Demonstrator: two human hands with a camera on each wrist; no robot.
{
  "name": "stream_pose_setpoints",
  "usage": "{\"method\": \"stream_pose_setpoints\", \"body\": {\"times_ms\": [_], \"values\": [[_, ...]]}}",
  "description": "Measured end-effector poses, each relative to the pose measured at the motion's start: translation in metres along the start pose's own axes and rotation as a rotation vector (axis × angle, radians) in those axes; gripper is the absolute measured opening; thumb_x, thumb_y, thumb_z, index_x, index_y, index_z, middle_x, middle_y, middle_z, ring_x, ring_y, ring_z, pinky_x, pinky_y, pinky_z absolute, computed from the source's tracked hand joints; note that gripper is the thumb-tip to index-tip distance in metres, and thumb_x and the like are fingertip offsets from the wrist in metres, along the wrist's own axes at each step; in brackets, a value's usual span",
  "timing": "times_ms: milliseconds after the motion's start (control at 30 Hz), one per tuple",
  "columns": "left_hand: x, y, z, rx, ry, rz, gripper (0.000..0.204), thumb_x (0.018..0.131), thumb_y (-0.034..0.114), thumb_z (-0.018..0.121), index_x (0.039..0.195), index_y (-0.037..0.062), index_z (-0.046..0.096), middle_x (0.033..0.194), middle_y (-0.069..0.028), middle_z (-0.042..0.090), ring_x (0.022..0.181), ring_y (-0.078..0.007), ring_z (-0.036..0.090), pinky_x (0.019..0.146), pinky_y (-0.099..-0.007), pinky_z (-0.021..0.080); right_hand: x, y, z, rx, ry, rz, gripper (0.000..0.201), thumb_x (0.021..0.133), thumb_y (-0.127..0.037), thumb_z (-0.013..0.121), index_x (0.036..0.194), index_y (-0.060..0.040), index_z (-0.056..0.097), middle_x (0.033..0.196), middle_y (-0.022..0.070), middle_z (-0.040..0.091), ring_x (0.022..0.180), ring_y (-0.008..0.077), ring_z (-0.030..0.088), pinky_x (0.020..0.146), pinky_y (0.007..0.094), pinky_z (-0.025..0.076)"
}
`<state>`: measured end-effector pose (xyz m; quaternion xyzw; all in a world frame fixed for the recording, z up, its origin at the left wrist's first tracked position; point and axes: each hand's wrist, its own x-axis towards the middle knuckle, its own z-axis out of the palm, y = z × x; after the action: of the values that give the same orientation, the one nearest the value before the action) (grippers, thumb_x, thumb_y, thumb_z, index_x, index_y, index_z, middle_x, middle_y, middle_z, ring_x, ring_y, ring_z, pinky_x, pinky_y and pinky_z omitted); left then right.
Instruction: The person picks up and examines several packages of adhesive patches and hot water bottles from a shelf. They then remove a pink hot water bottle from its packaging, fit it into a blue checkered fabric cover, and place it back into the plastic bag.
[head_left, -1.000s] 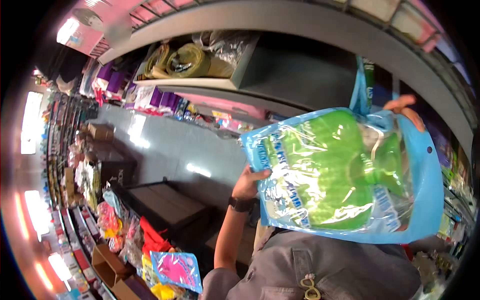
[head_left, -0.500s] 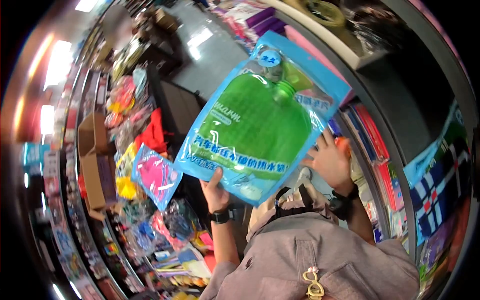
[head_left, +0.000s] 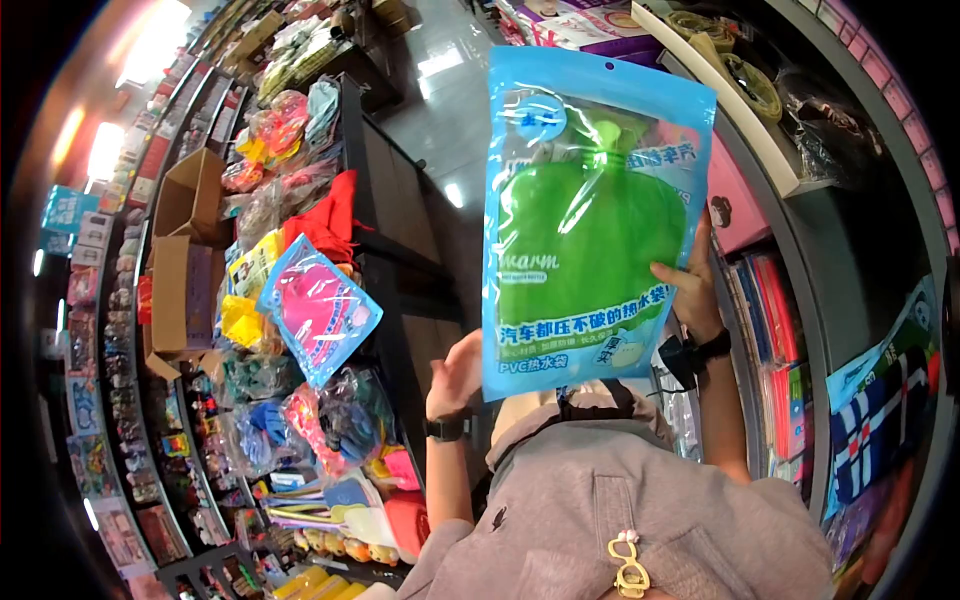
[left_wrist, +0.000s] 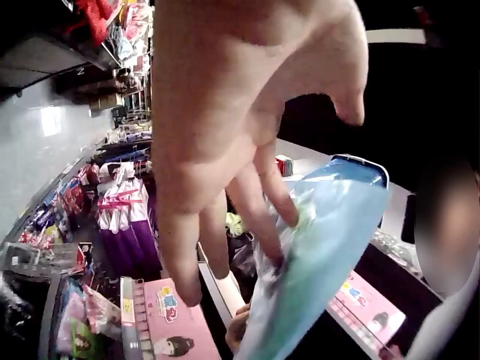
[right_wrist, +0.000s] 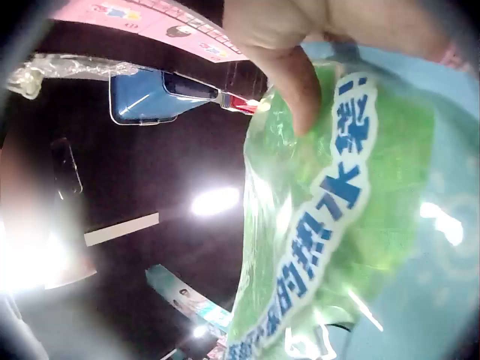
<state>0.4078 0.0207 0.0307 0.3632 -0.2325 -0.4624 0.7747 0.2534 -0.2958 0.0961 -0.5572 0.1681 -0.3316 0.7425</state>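
A green hot water bottle [head_left: 590,240] in a clear, blue-edged pouch stands upright before my chest, its printed front facing me. My right hand [head_left: 703,285] grips the pouch's right edge, with the thumb across the front and the other fingers hidden behind. In the right wrist view that thumb [right_wrist: 301,94] presses on the plastic beside the blue lettering. At the lower left corner is my left hand [head_left: 455,375], its fingertips partly hidden by the pouch. The left wrist view shows this hand's fingers [left_wrist: 259,210] loosely extended, overlapping the pouch [left_wrist: 330,232].
On my left, a display table holds bagged goods, a pink item in a blue pouch [head_left: 320,310] and an open cardboard box [head_left: 185,290]. Grey shelving [head_left: 800,270] rises close on my right, with a plaid-patterned pack [head_left: 885,420] hanging there. Behind the pouch runs a shiny floor [head_left: 440,130].
The pouch has turned from lying sideways, through a tilt, to upright. My left hand has let go of its lower edge, and my right hand has taken hold of the right edge.
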Motion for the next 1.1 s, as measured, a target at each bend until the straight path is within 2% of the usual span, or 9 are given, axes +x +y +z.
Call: {"method": "stream_pose_setpoints", "body": {"times_ms": [33, 100, 133, 167, 300, 567, 733, 967, 1100], "values": [[0.024, 0.014, 0.022, 0.043, -0.116, -0.048, 0.066, 0.089, 0.045, 0.060, 0.134, -0.0006, 0.043, 0.132, -0.0115, 0.051, 0.120, -0.0231, 0.048, 0.103, -0.0395, 0.036, 0.000, -0.001, 0.001, -0.010, -0.003, -0.003, 0.093, 0.073, 0.007, 0.062, 0.149, -0.0105, 0.012, 0.139, 0.0102, 0.038, 0.125, 0.0217, 0.040, 0.104, 0.0332, 0.033], [0.052, 0.023, 0.028, 0.439, -0.064, -0.253, 0.054, 0.091, 0.027, 0.062, 0.134, -0.0003, 0.044, 0.126, -0.0090, 0.056, 0.116, -0.0158, 0.050, 0.100, -0.0308, 0.038, -0.001, -0.001, -0.001, -0.028, -0.004, -0.006, 0.090, 0.073, 0.007, 0.062, 0.148, -0.0101, 0.015, 0.132, 0.0090, 0.046, 0.119, 0.0200, 0.046, 0.101, 0.0326, 0.037], [0.067, 0.015, 0.031, 0.427, -0.039, -0.234, 0.042, 0.089, 0.004, 0.061, 0.129, -0.0002, 0.048, 0.119, -0.0053, 0.058, 0.106, -0.0102, 0.052, 0.091, -0.0257, 0.043, -0.003, 0.004, -0.003, -0.003, -0.008, 0.004, 0.085, 0.073, 0.007, 0.063, 0.146, -0.0094, 0.023, 0.124, 0.0066, 0.053, 0.112, 0.0182, 0.051, 0.098, 0.0319, 0.039], [0.079, 0.003, 0.023, 0.535, -0.028, -0.182, 0.037, 0.087, 0.003, 0.064, 0.121, -0.0006, 0.052, 0.114, -0.0028, 0.060, 0.100, -0.0086, 0.054, 0.085, -0.0238, 0.045, -0.007, 0.010, -0.004, -0.043, 0.017, -0.008, 0.082, 0.073, 0.007, 0.063, 0.144, -0.0089, 0.026, 0.123, 0.0059, 0.054, 0.111, 0.0179, 0.052, 0.098, 0.0317, 0.039], [0.116, 0.007, 0.026, 0.476, 0.118, -0.050, 0.031, 0.090, 0.005, 0.061, 0.119, 0.0012, 0.053, 0.107, -0.0030, 0.064, 0.093, -0.0091, 0.059, 0.081, -0.0240, 0.047, -0.020, 0.014, -0.001, -0.105, 0.125, -0.040, 0.073, 0.074, 0.005, 0.065, 0.139, -0.0069, 0.035, 0.123, 0.0049, 0.054, 0.111, 0.0174, 0.051, 0.097, 0.0310, 0.039], [0.156, 0.046, 0.021, 0.466, -0.169, -0.008, 0.029, 0.094, 0.012, 0.058, 0.119, -0.0006, 0.053, 0.105, -0.0032, 0.063, 0.090, -0.0078, 0.058, 0.078, -0.0233, 0.048, -0.033, -0.005, 0.050, -0.134, 0.465, -0.175, 0.072, 0.078, 0.003, 0.065, 0.141, -0.0048, 0.030, 0.132, 0.0087, 0.048, 0.118, 0.0199, 0.047, 0.100, 0.0333, 0.037], [0.181, 0.046, 0.004, 0.271, -0.132, -0.066, 0.027, 0.093, 0.011, 0.058, 0.116, -0.0016, 0.054, 0.101, -0.0026, 0.063, 0.089, -0.0068, 0.056, 0.077, -0.0231, 0.047, -0.017, -0.006, 0.062, -0.100, 0.447, -0.046, 0.044, 0.090, -0.009, 0.061, 0.131, -0.0035, 0.045, 0.125, 0.0059, 0.054, 0.114, 0.0138, 0.050, 0.097, 0.0275, 0.038], [0.203, 0.088, -0.019, 0.235, -0.070, 0.091, 0.021, 0.094, 0.008, 0.056, 0.113, -0.0020, 0.055, 0.099, -0.0050, 0.065, 0.083, -0.0091, 0.061, 0.072, -0.0243, 0.051, -0.031, 0.018, 0.070, -0.352, 0.123, 0.439, 0.050, 0.090, -0.017, 0.063, 0.136, -0.0101, 0.043, 0.114, -0.0008, 0.060, 0.095, 0.0052, 0.056, 0.075, 0.0214, 0.046], [0.197, 0.105, -0.029, 0.167, -0.019, 0.053, 0.025, 0.094, 0.007, 0.054, 0.117, -0.0020, 0.052, 0.103, -0.0071, 0.065, 0.085, -0.0116, 0.063, 0.073, -0.0269, 0.054, -0.035, 0.050, 0.092, -0.219, 0.174, 0.298, 0.049, 0.090, -0.011, 0.060, 0.135, -0.0064, 0.044, 0.119, 0.0025, 0.058, 0.105, 0.0107, 0.054, 0.088, 0.0257, 0.044]]}}
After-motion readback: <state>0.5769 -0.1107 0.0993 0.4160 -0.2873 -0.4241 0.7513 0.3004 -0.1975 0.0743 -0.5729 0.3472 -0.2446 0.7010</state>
